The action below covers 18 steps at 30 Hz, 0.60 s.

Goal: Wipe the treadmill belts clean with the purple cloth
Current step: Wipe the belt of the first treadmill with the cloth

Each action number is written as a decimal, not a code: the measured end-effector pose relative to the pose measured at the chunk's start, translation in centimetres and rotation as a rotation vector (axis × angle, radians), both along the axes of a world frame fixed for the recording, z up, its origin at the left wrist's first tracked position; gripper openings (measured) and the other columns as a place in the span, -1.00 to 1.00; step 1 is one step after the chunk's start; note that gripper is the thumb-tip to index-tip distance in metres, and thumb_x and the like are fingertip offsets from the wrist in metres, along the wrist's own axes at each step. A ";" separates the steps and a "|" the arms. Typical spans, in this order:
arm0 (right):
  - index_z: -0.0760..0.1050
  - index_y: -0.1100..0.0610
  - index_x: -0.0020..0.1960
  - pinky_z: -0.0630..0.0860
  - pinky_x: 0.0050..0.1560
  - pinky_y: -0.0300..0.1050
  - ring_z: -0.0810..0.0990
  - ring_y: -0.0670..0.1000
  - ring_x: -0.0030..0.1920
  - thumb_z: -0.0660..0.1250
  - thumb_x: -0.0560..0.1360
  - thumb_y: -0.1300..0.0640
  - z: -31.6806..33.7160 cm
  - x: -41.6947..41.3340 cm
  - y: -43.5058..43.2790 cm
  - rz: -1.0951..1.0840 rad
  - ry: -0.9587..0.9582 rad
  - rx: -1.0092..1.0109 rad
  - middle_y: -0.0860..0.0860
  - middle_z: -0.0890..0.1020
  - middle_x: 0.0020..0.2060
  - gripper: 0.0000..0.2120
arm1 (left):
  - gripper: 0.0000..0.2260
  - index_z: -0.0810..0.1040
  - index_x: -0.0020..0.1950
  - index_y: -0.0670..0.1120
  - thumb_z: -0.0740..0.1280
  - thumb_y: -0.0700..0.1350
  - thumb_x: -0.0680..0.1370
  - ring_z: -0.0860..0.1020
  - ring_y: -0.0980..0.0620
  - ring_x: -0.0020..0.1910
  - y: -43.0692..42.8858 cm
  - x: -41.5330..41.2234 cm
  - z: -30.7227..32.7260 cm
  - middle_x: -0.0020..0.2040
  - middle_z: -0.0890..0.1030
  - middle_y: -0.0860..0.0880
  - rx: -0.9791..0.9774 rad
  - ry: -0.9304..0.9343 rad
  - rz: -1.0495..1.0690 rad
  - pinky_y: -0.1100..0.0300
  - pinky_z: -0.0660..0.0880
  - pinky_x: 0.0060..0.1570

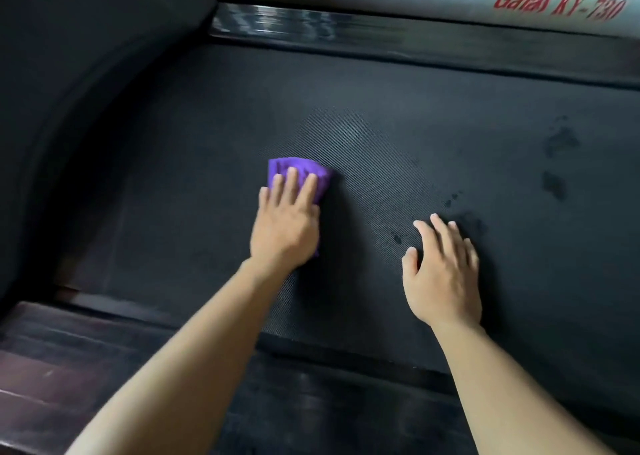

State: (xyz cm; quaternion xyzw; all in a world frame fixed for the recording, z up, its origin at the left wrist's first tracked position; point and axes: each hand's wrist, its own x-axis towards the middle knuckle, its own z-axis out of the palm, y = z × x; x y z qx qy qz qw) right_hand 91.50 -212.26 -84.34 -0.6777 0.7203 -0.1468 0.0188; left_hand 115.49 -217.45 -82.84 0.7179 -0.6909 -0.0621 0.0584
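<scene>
Right hand spread open on the treadmill belt.
Left hand, fingers straight, presses the purple cloth onto it.

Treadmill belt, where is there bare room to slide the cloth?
Bare belt runs wide between the purple cloth and the far side rail, and left of the left hand toward the dark hood. Tighter between both hands; the right hand lies flat beside dark spots.

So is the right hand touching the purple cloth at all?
Apart. The head view shows the right hand over bare treadmill belt, with a clear strip of belt between it and the purple cloth under the left hand.
</scene>
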 end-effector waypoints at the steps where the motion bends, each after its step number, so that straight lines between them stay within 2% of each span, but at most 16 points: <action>1: 0.37 0.04 0.44 0.14 0.50 0.17 0.24 0.15 0.52 0.03 0.55 -0.06 0.0 0.0 0.0 0.000 -0.001 0.002 0.04 0.33 0.50 -0.50 | -0.51 0.13 0.56 0.02 0.02 0.03 0.61 0.08 -0.19 0.54 1.1 -1.7 0.1 0.57 0.11 -0.12 0.002 0.008 -0.051 -0.13 0.01 0.47; 5: 0.38 0.04 0.44 0.14 0.50 0.16 0.24 0.14 0.52 0.05 0.54 -0.05 0.0 0.1 0.0 0.001 -0.005 0.003 0.04 0.33 0.50 -0.50 | -0.50 0.04 0.57 0.08 -0.07 0.06 0.62 -0.02 -0.10 0.57 6.5 -4.2 0.1 0.59 0.04 -0.05 0.056 0.037 -0.228 -0.09 -0.06 0.52; 9: 0.39 0.04 0.43 0.14 0.49 0.16 0.26 0.14 0.51 0.09 0.54 -0.04 0.0 0.0 0.0 0.001 -0.019 -0.012 0.05 0.35 0.49 -0.52 | -0.50 0.04 0.57 0.13 -0.05 0.08 0.61 0.02 -0.05 0.56 9.9 0.9 -0.1 0.59 0.06 -0.01 0.072 0.028 -0.291 -0.11 -0.01 0.51; 14: 0.38 0.03 0.43 0.13 0.49 0.15 0.25 0.14 0.51 0.09 0.54 -0.04 -0.1 0.0 0.0 0.000 -0.022 -0.014 0.05 0.35 0.49 -0.52 | -0.45 0.12 0.56 0.09 -0.04 0.12 0.56 0.08 -0.15 0.55 8.6 9.8 0.3 0.58 0.11 -0.09 0.083 0.052 -0.019 -0.15 0.03 0.46; 18: 0.37 0.03 0.43 0.12 0.50 0.15 0.23 0.13 0.52 0.07 0.54 -0.05 -0.2 -0.1 -0.1 0.000 -0.013 -0.008 0.04 0.34 0.50 -0.51 | -0.50 0.09 0.58 0.03 0.10 -0.02 0.64 0.01 -0.19 0.55 3.9 10.8 0.0 0.58 0.04 -0.14 0.054 0.083 0.143 -0.15 0.00 0.49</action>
